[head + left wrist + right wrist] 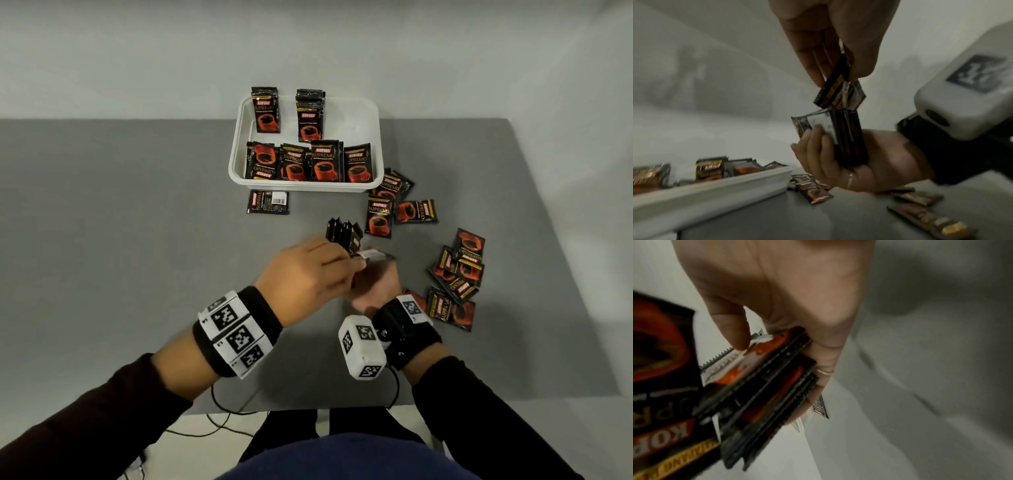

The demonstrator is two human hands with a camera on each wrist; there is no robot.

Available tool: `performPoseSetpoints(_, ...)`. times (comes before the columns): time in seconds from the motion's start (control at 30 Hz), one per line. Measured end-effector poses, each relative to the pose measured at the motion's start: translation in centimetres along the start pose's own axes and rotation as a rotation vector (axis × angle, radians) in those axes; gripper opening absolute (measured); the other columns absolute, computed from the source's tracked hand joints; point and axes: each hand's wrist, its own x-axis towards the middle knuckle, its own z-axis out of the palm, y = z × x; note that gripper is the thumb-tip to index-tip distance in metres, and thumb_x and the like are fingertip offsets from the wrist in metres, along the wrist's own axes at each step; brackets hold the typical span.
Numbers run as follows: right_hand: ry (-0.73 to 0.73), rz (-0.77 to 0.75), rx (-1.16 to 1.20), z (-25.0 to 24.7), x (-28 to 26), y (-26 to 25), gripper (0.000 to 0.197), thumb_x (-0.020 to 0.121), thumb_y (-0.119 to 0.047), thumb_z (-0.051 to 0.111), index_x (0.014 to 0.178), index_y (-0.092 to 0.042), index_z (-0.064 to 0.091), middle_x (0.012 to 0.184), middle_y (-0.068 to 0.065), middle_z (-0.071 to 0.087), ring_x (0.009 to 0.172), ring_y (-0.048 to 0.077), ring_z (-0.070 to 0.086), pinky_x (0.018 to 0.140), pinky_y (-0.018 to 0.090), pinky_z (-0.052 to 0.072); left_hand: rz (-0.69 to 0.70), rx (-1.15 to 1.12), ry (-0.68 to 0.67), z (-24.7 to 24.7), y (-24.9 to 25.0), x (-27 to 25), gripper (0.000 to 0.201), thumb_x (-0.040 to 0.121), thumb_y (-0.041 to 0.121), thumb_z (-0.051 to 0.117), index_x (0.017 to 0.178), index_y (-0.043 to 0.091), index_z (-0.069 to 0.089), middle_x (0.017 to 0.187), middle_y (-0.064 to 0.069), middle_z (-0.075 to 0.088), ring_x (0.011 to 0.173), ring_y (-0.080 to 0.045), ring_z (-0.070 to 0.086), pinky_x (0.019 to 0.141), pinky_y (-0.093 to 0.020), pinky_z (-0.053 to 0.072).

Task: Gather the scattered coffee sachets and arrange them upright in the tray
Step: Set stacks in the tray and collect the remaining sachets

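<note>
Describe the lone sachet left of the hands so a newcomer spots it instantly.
Start at the white tray on the grey table. Just outside its near-left corner lies one sachet, flat and sideways. Unlike the rest, it lies alone and shows a white barcode panel.

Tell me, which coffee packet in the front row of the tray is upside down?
The leftmost sachet in the tray: its writing is upside down with the cup on top. Its neighbours read upright.

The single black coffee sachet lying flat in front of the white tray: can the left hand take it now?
Probably not yet: the path over the grey table looks free, but the left hand already pinches sachets.
</note>
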Motion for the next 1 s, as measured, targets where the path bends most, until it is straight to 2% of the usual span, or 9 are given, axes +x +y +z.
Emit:
performPoseSetpoints(0.13, 0.034, -0.061, -0.047, 0.0, 0.6, 0.8, 0.039, 0.074, -0.024, 0.046, 0.091, -0.002, 0.074, 0.106, 0.021, 0.067, 0.099, 0.033, 0.065, 0.081, 0.042, 0.054, -0.613, -0.421, 0.153, 0.1, 0.9, 0.1, 0.023, 0.079, 0.014, 0.062, 0.096, 0.029, 0.060, 0.086, 0.011, 0.063, 0.072, -0.014, 0.063, 0.066, -0.037, 0.056)
performPoseSetpoints(0.23, 0.033, -0.033, -0.114, 0.2, 0.6, 0.8, 0.042, 0.069, -0.018, 0.049, 0.101, -0.001, 0.069, 0.116, 0.021, 0.062, 0.111, 0.035, 0.058, 0.096, 0.047, 0.047, -0.779, -0.539, 0.250, 0.3, 0.5, 0.1, 0.023, 0.082, 0.008, 0.063, 0.084, 0.031, 0.065, 0.087, 0.002, 0.066, 0.071, -0.010, 0.061, 0.065, -0.026, 0.053)
performPoseSetpoints(0.37, 0.012, -0.017, -0.167, 0.4, 0.1, 0.3, 0.037, 0.066, -0.016, 0.046, 0.092, -0.001, 0.068, 0.090, 0.016, 0.070, 0.083, 0.028, 0.068, 0.082, 0.038, 0.055, -0.785, -0.538, 0.211, 0.3, 0.3, -0.2, 0.019, 0.080, 0.008, 0.067, 0.094, 0.021, 0.071, 0.085, 0.001, 0.063, 0.071, -0.004, 0.058, 0.065, -0.007, 0.044)
performPoseSetpoints(0.5, 0.029, -0.003, -0.222, 0.7, 0.0, 0.1, 0.052, 0.071, -0.018, 0.045, 0.118, 0.001, 0.054, 0.112, 0.021, 0.061, 0.099, 0.032, 0.060, 0.091, 0.043, 0.048, -0.738, -0.564, 0.114, -1.2, -0.5, 0.2, 0.041, 0.074, 0.004, 0.071, 0.098, 0.036, 0.059, 0.088, 0.015, 0.059, 0.074, -0.007, 0.063, 0.068, -0.016, 0.051)
performPoseSetpoints(0.63, 0.008, 0.029, -0.190, 0.4, 0.2, -0.3, 0.065, 0.072, -0.016, 0.044, 0.135, -0.002, 0.042, 0.115, 0.018, 0.058, 0.102, 0.029, 0.055, 0.112, 0.044, 0.029, -0.683, -0.586, -0.055, -3.3, -2.9, 1.7, 0.051, 0.076, 0.007, 0.069, 0.104, 0.040, 0.043, 0.080, 0.002, 0.070, 0.068, -0.009, 0.065, 0.064, -0.012, 0.051)
performPoseSetpoints(0.77, -0.051, 0.016, -0.207, -0.1, 0.3, -0.3, 0.044, 0.076, -0.010, 0.043, 0.118, -0.010, 0.054, 0.102, 0.012, 0.067, 0.093, 0.027, 0.065, 0.088, 0.041, 0.050, -0.579, -0.457, -0.335, -3.0, -4.5, 3.7, 0.028, 0.084, 0.019, 0.064, 0.110, 0.030, 0.062, 0.099, 0.017, 0.065, 0.083, 0.011, 0.058, 0.075, 0.002, 0.039)
performPoseSetpoints(0.83, -0.083, 0.006, -0.214, 0.0, 0.3, -0.2, 0.036, 0.077, -0.009, 0.043, 0.109, -0.012, 0.059, 0.097, 0.011, 0.069, 0.088, 0.025, 0.068, 0.080, 0.038, 0.055, -0.518, -0.325, -0.419, -1.7, -4.6, 4.5, 0.029, 0.086, 0.023, 0.062, 0.115, 0.025, 0.063, 0.103, 0.015, 0.062, 0.088, 0.006, 0.054, 0.080, -0.002, 0.036)
performPoseSetpoints(0.9, -0.077, 0.010, -0.159, 0.1, 0.4, -0.2, 0.031, 0.077, -0.012, 0.044, 0.103, -0.011, 0.060, 0.089, 0.012, 0.071, 0.080, 0.023, 0.069, 0.072, 0.035, 0.057, -0.498, -0.201, -0.462, -0.2, -4.4, 5.0, 0.029, 0.085, 0.024, 0.062, 0.114, 0.021, 0.064, 0.105, 0.004, 0.061, 0.095, -0.009, 0.055, 0.085, -0.019, 0.040)
performPoseSetpoints(1.0, -0.080, 0.013, -0.182, 0.0, 0.3, -0.3, 0.034, 0.080, -0.032, 0.049, 0.104, -0.014, 0.066, 0.098, 0.010, 0.070, 0.093, 0.023, 0.065, 0.091, 0.039, 0.049, -0.520, -0.050, -0.461, 1.5, -4.1, 5.2, 0.028, 0.085, 0.026, 0.060, 0.111, 0.016, 0.065, 0.105, -0.005, 0.053, 0.097, -0.021, 0.053, 0.082, -0.027, 0.041)
